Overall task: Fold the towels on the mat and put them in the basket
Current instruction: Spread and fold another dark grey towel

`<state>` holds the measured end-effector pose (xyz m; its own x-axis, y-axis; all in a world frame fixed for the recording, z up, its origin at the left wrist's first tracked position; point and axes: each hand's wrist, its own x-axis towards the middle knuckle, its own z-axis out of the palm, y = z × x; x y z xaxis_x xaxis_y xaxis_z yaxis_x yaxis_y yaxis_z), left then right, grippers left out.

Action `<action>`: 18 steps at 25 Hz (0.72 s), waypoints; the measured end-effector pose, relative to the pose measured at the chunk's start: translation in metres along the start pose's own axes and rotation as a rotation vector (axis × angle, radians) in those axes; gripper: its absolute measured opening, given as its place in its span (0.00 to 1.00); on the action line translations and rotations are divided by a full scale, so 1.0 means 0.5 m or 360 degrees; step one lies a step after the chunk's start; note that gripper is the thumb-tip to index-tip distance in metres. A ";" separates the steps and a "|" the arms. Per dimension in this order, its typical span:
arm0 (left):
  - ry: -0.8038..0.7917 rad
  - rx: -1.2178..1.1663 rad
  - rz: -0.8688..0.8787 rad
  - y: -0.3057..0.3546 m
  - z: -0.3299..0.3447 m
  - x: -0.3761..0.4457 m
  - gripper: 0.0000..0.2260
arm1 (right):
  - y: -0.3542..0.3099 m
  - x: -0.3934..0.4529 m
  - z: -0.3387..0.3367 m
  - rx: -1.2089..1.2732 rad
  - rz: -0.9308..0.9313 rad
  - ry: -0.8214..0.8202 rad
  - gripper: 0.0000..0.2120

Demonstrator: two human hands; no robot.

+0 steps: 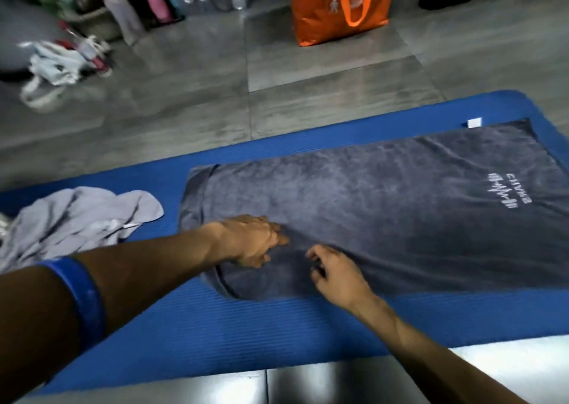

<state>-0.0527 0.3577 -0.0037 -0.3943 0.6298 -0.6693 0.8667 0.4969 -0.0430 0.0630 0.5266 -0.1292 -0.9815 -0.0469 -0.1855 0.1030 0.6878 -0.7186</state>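
A large dark grey towel (385, 206) with white lettering lies spread flat along the blue mat (215, 336). My left hand (249, 239) rests on the towel near its left end, fingers stretched forward on the fabric. Just to its right, my right hand (331, 266) lies on the towel's near edge with its fingers curled into the cloth, seemingly pinching a fold. A lighter grey towel (74, 219) lies crumpled on the mat's left part. No basket is in sight.
Grey tiled floor (277, 96) stretches beyond the mat. An orange bag (338, 6) stands at the back. Bottles and clutter (129, 6) line the far left, with a white bag (58, 65) on the floor there.
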 end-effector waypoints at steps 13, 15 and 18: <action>0.0533 -0.0989 -0.0676 -0.138 0.419 -0.155 0.46 | -0.199 0.032 0.196 -0.0766 -0.0398 -0.0703 0.30; 0.0575 -0.1038 -0.0626 -0.133 0.439 -0.151 0.43 | -0.202 0.029 0.201 -0.0693 -0.0501 -0.0827 0.26; 0.0636 -0.1028 -0.0640 -0.124 0.463 -0.157 0.29 | -0.219 0.044 0.206 -0.0471 -0.0417 -0.1051 0.22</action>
<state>-0.0047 0.1391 -0.1203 -0.8175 0.4355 -0.3768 0.3420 0.8936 0.2909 0.0469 0.3758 -0.1238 -0.6584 -0.5938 -0.4625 -0.2582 0.7554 -0.6022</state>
